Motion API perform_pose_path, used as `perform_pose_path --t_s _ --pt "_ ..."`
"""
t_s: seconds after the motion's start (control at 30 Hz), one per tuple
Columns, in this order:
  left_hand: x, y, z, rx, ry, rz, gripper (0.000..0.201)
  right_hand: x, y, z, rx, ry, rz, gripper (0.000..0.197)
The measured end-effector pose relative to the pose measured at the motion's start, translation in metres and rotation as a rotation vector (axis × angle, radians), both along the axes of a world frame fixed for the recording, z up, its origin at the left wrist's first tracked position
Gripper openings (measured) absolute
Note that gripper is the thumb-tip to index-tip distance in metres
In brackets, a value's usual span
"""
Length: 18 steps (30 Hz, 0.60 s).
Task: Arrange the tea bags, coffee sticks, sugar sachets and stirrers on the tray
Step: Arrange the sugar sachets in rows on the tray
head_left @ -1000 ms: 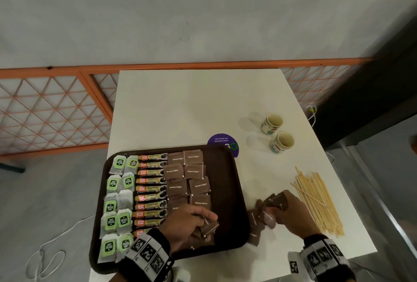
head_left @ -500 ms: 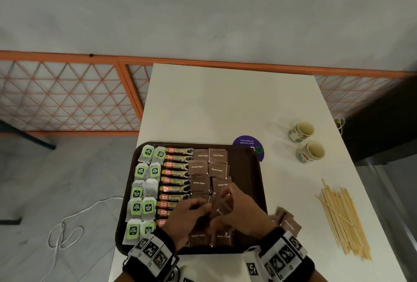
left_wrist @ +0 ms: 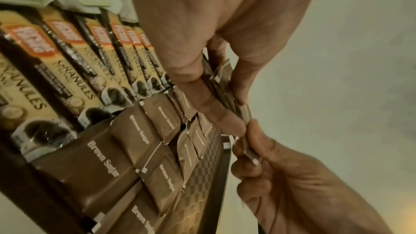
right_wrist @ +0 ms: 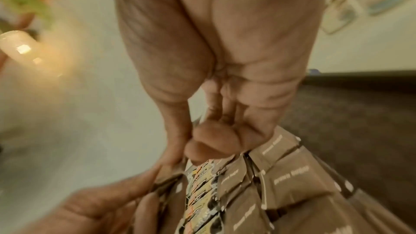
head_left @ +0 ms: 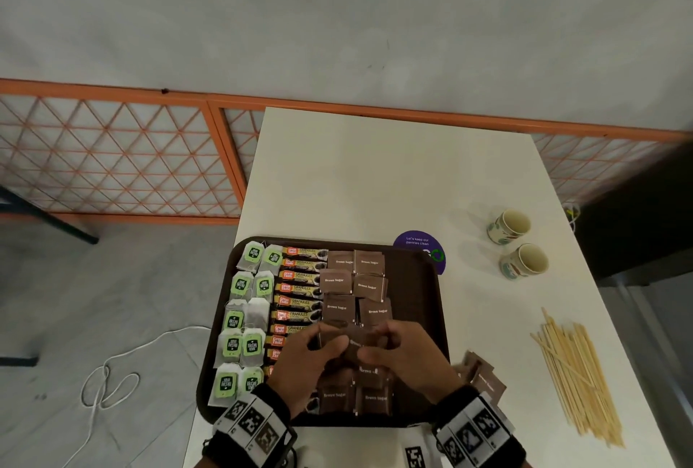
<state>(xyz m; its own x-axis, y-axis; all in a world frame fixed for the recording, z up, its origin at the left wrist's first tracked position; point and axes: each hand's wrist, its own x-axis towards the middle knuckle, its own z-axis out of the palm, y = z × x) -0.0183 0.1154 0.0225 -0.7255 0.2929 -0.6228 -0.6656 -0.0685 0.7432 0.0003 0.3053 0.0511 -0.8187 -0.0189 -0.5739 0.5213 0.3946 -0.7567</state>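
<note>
A dark brown tray (head_left: 412,280) holds green-tagged tea bags (head_left: 243,317) on its left, coffee sticks (head_left: 300,287) beside them and brown sugar sachets (head_left: 352,280) in two columns. Over the tray's near middle my left hand (head_left: 333,345) and right hand (head_left: 375,349) meet on a small stack of sugar sachets (head_left: 354,345). In the left wrist view the left thumb and fingers pinch this stack (left_wrist: 227,99), and the right hand (left_wrist: 247,131) pinches its end. Wooden stirrers (head_left: 577,377) lie in a pile on the table at the right.
A few loose sugar sachets (head_left: 483,381) lie on the white table just right of the tray. Two paper cups (head_left: 510,225) (head_left: 525,261) stand at the back right, near a purple round sticker (head_left: 420,246). A white cable (head_left: 112,374) lies on the floor at the left.
My right hand has come from the loose sachets on the table to over the tray and joined the left hand on a stack of sachets. The head view has shifted left.
</note>
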Motion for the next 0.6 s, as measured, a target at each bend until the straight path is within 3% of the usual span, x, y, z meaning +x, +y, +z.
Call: perform_pose_path --t_s 0.13,0.23,0.33,0.47,0.6 --pt "0.0 -0.001 0.001 0.074 -0.072 0.094 0.017 -0.001 0.005 -0.006 -0.053 0.029 -0.092 0.013" --pt "-0.004 -0.009 0.001 0.075 -0.11 0.187 0.013 -0.015 0.019 -0.019 0.098 0.068 -0.184 0.009" --pt "-0.011 -0.024 -0.001 0.088 -0.175 0.276 0.014 -0.033 0.035 -0.034 0.234 0.054 -0.127 0.009" --pt "-0.018 -0.037 0.004 0.134 -0.223 0.264 0.02 -0.05 0.033 -0.047 0.253 -0.007 -0.089 0.01" --pt "-0.019 -0.04 0.009 0.185 -0.218 0.203 0.025 -0.048 0.03 -0.038 0.524 0.088 -0.232 0.026"
